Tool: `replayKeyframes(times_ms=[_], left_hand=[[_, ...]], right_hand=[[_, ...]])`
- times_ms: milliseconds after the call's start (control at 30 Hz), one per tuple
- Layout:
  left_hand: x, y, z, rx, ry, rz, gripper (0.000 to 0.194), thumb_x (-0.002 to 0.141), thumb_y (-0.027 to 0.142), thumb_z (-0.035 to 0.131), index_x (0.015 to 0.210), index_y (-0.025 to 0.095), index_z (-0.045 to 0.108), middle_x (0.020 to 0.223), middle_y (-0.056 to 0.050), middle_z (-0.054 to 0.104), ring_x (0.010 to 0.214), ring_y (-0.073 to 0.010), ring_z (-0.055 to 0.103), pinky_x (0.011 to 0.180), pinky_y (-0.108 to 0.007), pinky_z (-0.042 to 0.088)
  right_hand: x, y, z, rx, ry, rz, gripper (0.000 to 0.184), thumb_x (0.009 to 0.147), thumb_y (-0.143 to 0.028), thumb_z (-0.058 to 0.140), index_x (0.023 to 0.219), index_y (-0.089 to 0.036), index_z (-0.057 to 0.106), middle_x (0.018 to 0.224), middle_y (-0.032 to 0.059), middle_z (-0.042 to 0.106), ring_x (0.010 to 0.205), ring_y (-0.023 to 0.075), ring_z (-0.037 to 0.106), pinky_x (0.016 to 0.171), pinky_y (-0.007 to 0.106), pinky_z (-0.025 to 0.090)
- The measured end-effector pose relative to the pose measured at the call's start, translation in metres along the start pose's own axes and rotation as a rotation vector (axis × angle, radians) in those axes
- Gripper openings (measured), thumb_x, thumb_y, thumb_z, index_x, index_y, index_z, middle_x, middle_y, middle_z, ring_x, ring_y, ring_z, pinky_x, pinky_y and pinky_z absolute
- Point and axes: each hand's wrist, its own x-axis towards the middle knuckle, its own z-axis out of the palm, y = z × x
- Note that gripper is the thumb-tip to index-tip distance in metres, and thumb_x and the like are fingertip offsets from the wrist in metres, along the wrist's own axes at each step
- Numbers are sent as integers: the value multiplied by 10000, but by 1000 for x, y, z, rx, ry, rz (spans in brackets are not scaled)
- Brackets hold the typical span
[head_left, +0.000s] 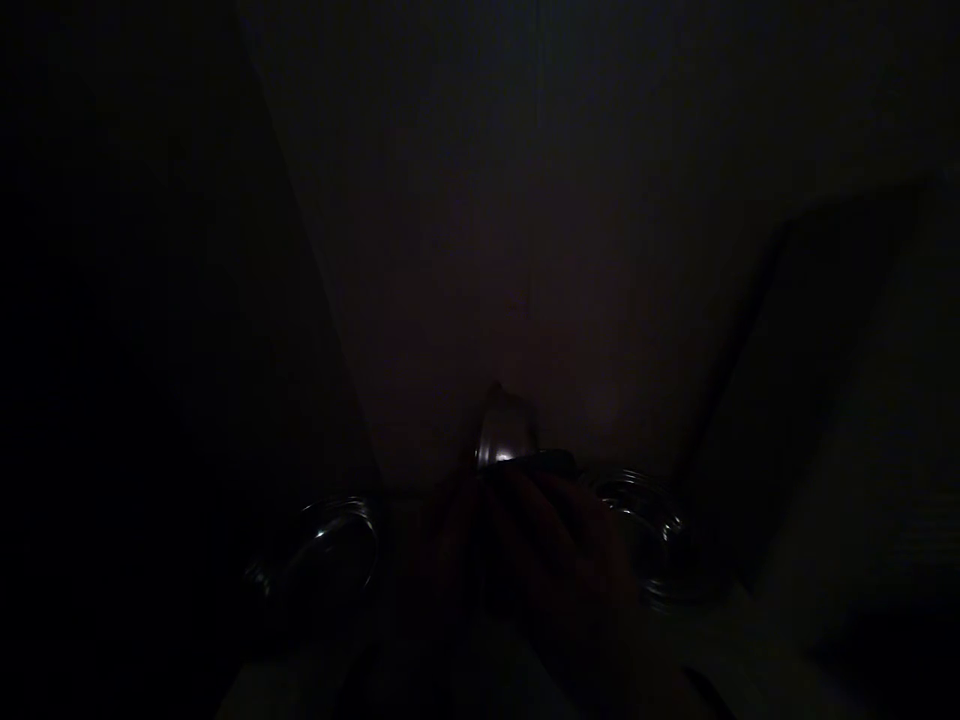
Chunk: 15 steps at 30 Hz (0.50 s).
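The scene is almost black. Low in the middle a hand [555,550], which I take for my right hand, is faintly visible with its fingers curled round a small shiny metal object [504,432] that catches a glint of light. I cannot name that object. My left hand does not show.
Two round shiny vessels flank the hand, one at the lower left [322,560] and one at the lower right [652,535]; they look like metal or glass bowls. A pale flat surface [540,250] rises behind. A dark slab [810,360] stands at the right.
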Motion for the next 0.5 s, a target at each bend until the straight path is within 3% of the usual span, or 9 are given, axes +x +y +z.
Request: replayKeyframes(times_ms=[133,300,500], left_hand=[[-4,-3,6,0,-26,26,280,749,439,691,938,236,733,1044,-56,739,1070,-253,650,938,-336,504],[-10,-2,15,13,-51,14,296,712,418,722,939,230,746,1039,-65,743,1103,-279,633,982,-368,478],[-7,-5,11,17,20,8,302,743,452,680,958,248,740,1087,-57,731,1143,-282,611,1009,-372,460]], right_hand=[[3,11,-3,-2,-11,42,356,906,-178,494,1246,-134,590,1244,124,626,1078,287,512,849,462,465],[4,26,-8,-23,-125,137,424,911,-229,482,1320,-127,518,1317,156,560,1073,312,502,826,489,485],[2,15,-3,4,-50,45,363,912,-178,503,1266,-133,571,1274,142,601,1093,314,501,832,492,473]])
